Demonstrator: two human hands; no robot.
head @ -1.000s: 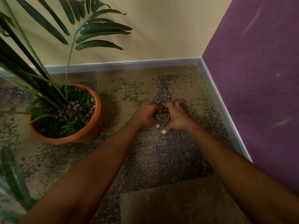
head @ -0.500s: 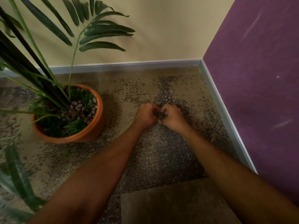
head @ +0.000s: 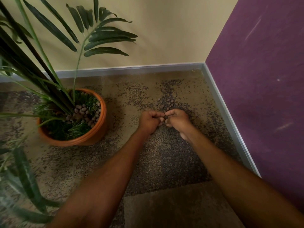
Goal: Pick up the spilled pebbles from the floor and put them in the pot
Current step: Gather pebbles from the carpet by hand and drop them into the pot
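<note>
Head view: since a second ago the two hands have been drawn together from a spread, palms-down scoop into curled fists. The left hand (head: pixel 150 120) is clenched, fingers folded in toward the palm, and the right hand (head: pixel 176 120) is curled the same way; their fingertips meet. At least one pebble is glimpsed in the gap between them, so pebbles are being gathered, though how many are held by each hand cannot be told. A small cluster of spilled pebbles (head: pixel 168 102) is left on the floor (head: pixel 164 162) just beyond the knuckles, close to but apart from both hands. The orange pot (head: pixel 98 132) is seen well to the left of the hands, with a layer of pebbles already lying inside it beside the palm plant (head: pixel 49 79). No brand, label or writing can be read anywhere. The purple wall (head: pixel 263 79) is seen at right.
</note>
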